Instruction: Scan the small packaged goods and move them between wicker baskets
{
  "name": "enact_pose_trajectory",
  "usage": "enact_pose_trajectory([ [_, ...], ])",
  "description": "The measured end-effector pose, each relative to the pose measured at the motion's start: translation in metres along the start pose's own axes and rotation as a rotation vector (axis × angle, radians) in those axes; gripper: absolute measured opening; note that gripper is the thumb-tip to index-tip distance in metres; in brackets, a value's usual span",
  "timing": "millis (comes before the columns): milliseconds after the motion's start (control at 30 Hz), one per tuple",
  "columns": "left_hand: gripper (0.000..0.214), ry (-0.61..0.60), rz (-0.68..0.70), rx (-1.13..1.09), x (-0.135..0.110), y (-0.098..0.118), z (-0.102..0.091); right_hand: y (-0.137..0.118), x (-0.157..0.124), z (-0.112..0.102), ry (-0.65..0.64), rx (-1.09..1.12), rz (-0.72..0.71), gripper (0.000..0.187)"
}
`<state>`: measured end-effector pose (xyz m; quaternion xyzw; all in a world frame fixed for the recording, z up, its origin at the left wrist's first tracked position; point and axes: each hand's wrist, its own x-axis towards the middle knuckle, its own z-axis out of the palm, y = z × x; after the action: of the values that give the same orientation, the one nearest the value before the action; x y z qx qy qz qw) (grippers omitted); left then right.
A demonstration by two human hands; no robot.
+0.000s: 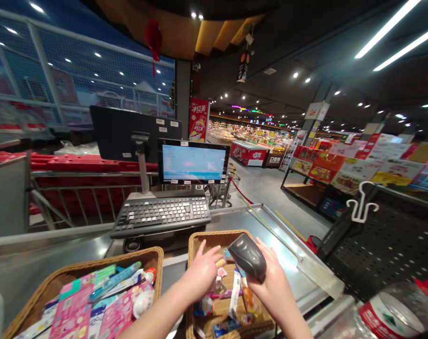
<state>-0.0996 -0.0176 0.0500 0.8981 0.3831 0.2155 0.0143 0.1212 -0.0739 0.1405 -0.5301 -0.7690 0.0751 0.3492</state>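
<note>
My right hand (272,273) is wrapped round a black handheld barcode scanner (248,256), held over the right wicker basket (190,306). My left hand (203,270) hovers above the same basket with its fingers spread, close to small wrapped items inside. In that basket lie a white-and-blue slim packet (235,292), an orange packet (248,297) and a dark blue wrapper (226,326). My forearms and hands cover part of its contents. To the left, another wicker basket (160,263) is filled with pink packs (72,301) and a blue tube-like item (115,281).
A keyboard (164,212) and a lit monitor (194,162) stand behind the baskets on the metal counter (284,235). A second dark screen (129,134) is at the left. On the right are a perforated black panel (386,240), a white hanger (362,202) and a clear plastic jar (393,310).
</note>
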Motion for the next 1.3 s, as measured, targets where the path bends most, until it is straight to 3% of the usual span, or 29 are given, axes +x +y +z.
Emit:
enact_pose_trajectory([
  [100, 0.017, 0.065, -0.096, -0.023, -0.012, -0.004, -0.056, -0.009, 0.007, 0.004, 0.042, -0.001, -0.028, 0.051],
  [200, 0.018, 0.156, -0.204, 0.004, -0.026, -0.008, -0.096, -0.018, 0.014, 0.009, 0.076, -0.026, -0.071, 0.048],
  [533, 0.031, 0.433, -0.579, 0.005, -0.071, -0.038, -0.172, -0.045, 0.042, 0.021, 0.119, -0.060, -0.248, 0.044],
  [833, 0.036, 0.576, -0.698, 0.065, -0.107, -0.058, -0.200, -0.110, 0.055, 0.029, 0.073, 0.045, -0.296, 0.043],
  [1300, 0.036, 0.623, -0.764, 0.085, -0.138, -0.069, -0.211, -0.141, 0.054, 0.048, -0.064, 0.044, -0.399, 0.051],
])
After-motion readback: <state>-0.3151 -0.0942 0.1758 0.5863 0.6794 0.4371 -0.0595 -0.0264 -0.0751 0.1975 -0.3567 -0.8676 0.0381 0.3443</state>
